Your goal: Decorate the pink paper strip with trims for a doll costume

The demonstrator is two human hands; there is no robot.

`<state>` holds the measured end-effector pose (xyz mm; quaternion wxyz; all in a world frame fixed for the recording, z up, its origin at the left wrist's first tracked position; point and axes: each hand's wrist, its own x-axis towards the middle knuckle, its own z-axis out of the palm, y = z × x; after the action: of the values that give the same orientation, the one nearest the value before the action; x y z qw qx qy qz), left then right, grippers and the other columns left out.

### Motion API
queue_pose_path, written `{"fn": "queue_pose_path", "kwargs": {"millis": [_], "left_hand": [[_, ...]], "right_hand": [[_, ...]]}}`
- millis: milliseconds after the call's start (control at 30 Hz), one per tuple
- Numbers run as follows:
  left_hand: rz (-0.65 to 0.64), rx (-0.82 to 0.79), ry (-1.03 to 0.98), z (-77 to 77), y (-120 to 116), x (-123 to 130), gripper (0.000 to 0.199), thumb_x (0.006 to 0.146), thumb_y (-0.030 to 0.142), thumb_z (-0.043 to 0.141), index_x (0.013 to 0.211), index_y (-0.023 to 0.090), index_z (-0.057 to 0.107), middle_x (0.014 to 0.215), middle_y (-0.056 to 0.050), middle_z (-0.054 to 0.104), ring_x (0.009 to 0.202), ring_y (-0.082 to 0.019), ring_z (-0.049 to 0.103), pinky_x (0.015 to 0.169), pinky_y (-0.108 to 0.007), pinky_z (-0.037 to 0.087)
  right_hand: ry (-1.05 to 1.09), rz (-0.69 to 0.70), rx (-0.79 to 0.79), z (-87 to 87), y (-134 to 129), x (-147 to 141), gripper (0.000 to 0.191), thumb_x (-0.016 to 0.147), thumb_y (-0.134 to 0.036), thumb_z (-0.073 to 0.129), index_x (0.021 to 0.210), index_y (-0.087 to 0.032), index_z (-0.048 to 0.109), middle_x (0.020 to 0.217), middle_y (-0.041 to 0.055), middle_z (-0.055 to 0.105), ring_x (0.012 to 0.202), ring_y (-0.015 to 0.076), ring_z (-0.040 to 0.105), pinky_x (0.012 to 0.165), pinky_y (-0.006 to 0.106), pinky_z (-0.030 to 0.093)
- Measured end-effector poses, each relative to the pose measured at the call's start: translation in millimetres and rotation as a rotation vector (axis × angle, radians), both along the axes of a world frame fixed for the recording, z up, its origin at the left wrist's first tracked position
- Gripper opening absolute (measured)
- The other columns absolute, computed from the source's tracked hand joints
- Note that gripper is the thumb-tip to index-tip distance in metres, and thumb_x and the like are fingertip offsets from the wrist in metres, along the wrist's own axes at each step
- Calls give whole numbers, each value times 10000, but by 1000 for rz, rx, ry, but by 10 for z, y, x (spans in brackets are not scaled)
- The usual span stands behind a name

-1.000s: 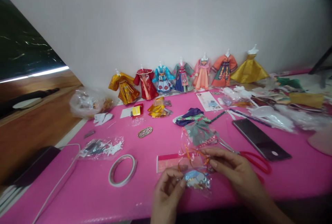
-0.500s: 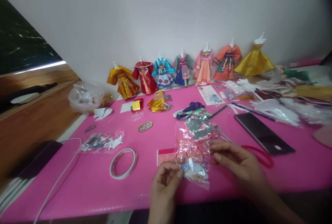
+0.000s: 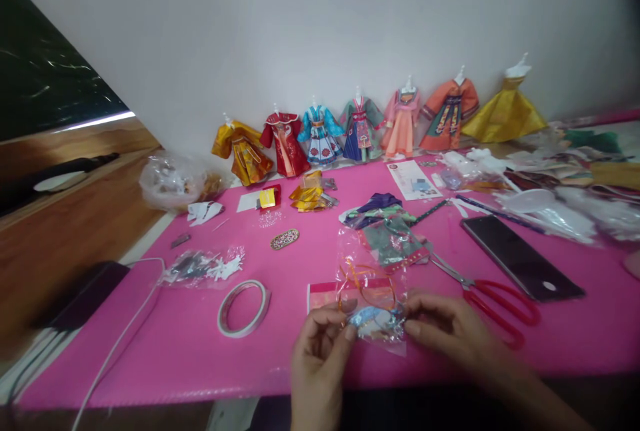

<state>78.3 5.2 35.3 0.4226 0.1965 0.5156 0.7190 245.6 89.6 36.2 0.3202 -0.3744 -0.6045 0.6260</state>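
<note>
A clear plastic bag (image 3: 376, 324) with blue and white pieces and an orange cord inside is held near the table's front edge. My left hand (image 3: 323, 351) pinches its left side between thumb and fingers. On its right side, my right hand (image 3: 445, 328) is closed, thumb against fingers. Behind the bag lies a red and pink card (image 3: 323, 296), partly covered by it. Scissors with red handles (image 3: 493, 294) lie beside my right hand. A bag with grey-green fabric (image 3: 393, 241) rests just beyond the held bag.
Dressed miniature forms, such as a blue dress (image 3: 319, 134), stand along the wall. A tape roll (image 3: 243, 309) and a bag of small white parts (image 3: 205, 268) lie left. A black phone (image 3: 520, 258) lies right, near several bags and fabrics. A white cable (image 3: 130, 324) crosses the left edge.
My right hand has moved down along the bag's right side, uncovering the scissors. The orange cord shows more openly. The whole view has shifted slightly.
</note>
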Motion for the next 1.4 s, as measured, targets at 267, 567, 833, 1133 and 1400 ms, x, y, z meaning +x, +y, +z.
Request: {"fn": "queue_pose_path", "kwargs": {"millis": [267, 567, 833, 1133, 1400], "left_hand": [[-7, -16, 12, -5, -8, 14, 275, 611, 310, 909, 740, 195, 695, 891, -33, 754, 917, -206, 705, 787, -242, 558], [-2, -12, -1, -26, -11, 5, 307, 596, 316, 921, 749, 187, 688, 876, -33, 744, 924, -206, 702, 800, -242, 550], [-88, -41, 70, -64, -42, -142, 276, 658, 302, 893, 810, 195, 690, 829, -12, 726, 858, -169, 697, 764, -214, 547], [-271, -102, 112, 13, -91, -398, 337, 732, 338, 848, 974, 189, 666, 986, -71, 734, 877, -172, 682, 756, -235, 526], [-442, -151, 69, 34, -142, -633, 355, 823, 323, 778, 1123, 239, 606, 965, -40, 715, 839, -147, 652, 776, -264, 494]], "right_hand": [[-86, 70, 64, 30, -23, -50, 190, 778, -285, 673, 620, -188, 634, 683, -6, 596, 636, 137, 533, 582, 235, 397], [-91, 52, 99, 1, -28, -66, 199, 770, -250, 668, 585, -188, 628, 642, -13, 577, 607, 128, 507, 571, 237, 383], [-110, 129, 43, 49, -29, -24, 153, 792, -308, 705, 698, -194, 739, 717, 6, 634, 653, 139, 538, 589, 249, 402], [150, -148, -164, -195, 117, 136, 651, 706, -422, 827, 1278, -211, 601, 1061, 108, 689, 814, 225, 681, 623, 320, 574], [118, -161, -125, -67, 173, 159, 529, 780, -515, 764, 1186, -205, 630, 1128, 136, 695, 761, 187, 684, 646, 315, 591]]}}
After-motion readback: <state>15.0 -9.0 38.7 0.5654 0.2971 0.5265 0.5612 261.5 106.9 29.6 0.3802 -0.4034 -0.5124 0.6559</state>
